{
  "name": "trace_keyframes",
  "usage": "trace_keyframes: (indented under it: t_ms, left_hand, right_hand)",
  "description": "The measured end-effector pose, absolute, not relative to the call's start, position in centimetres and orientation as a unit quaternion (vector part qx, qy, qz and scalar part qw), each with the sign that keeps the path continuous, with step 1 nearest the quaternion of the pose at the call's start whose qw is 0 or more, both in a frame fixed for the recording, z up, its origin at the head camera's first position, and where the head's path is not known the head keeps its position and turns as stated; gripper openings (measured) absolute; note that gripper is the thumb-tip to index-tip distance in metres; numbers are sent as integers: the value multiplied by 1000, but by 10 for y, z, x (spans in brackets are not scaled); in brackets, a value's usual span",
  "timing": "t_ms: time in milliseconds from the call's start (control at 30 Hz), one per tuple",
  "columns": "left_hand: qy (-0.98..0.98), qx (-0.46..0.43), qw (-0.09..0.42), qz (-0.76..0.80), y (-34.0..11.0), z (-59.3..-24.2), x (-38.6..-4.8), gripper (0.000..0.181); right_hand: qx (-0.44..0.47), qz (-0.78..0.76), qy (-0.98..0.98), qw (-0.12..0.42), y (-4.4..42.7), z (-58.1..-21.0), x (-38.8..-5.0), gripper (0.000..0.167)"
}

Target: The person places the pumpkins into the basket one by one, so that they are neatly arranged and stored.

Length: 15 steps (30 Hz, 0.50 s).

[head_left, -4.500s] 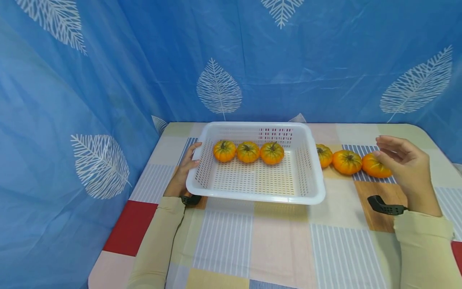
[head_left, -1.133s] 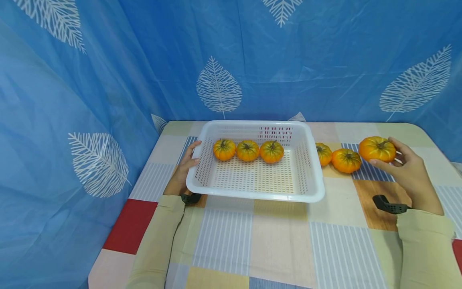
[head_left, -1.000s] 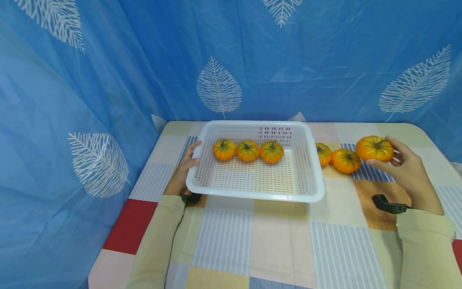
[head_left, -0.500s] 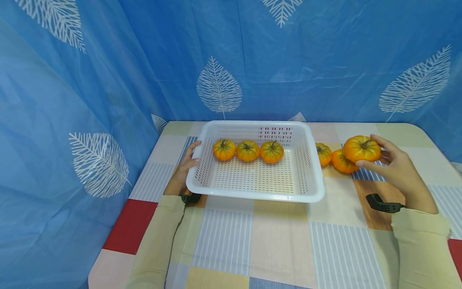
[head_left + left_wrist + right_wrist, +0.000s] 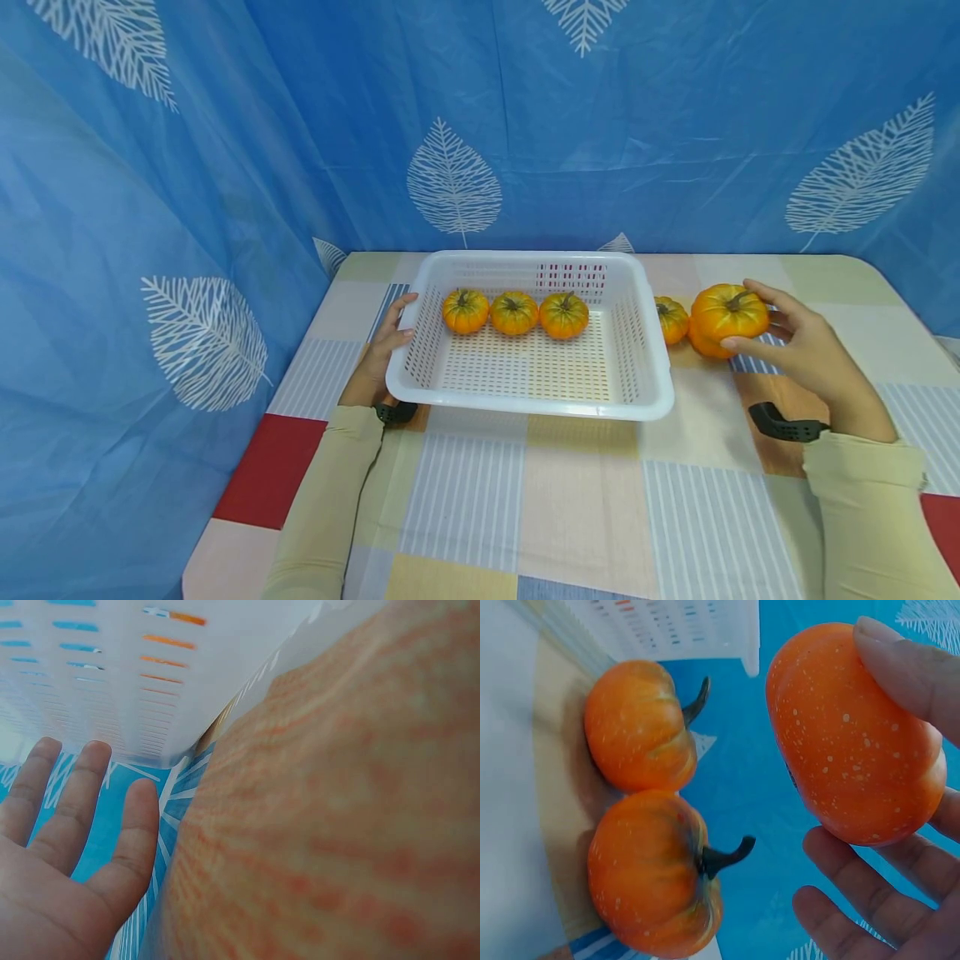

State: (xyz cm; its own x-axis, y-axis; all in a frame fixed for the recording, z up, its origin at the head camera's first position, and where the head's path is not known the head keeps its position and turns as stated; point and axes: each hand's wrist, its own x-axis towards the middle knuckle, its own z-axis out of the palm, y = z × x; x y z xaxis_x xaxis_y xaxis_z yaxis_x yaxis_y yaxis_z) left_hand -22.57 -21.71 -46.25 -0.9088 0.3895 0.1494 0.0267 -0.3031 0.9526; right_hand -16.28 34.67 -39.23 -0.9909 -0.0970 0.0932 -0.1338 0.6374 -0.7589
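My right hand (image 5: 813,354) grips a small orange pumpkin (image 5: 730,312) between thumb and fingers, held in the air. In the right wrist view, the held pumpkin (image 5: 855,739) shows its speckled underside. Below it on the table sits another pumpkin (image 5: 652,874), mostly covered in the head view, and beside that a further pumpkin (image 5: 639,726) by the basket's right side. My left hand (image 5: 378,354) is at the left side of the white plastic basket (image 5: 525,407); in the left wrist view its fingers (image 5: 75,799) are extended near the slotted wall. Contact there is hard to tell.
Three pumpkins stand in a row inside the basket, the middle one (image 5: 514,313) between two others toward the back. A patchwork cloth (image 5: 577,508) covers the table. Behind and to the left hangs a blue curtain (image 5: 600,150) with white leaf prints.
My right hand took hold of the rightmost pumpkin, lifted it off the table and carried it left, over the neighbouring pumpkin. The left hand and basket have stayed in place.
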Motion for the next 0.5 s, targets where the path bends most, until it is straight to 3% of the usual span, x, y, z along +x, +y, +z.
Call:
trace_keyframes:
  t_ms: [500]
  left_hand:
    - [585, 176, 114, 784, -218, -464, -228, 59]
  right_hand:
    - [124, 418, -899, 36, 331, -388, -162, 85]
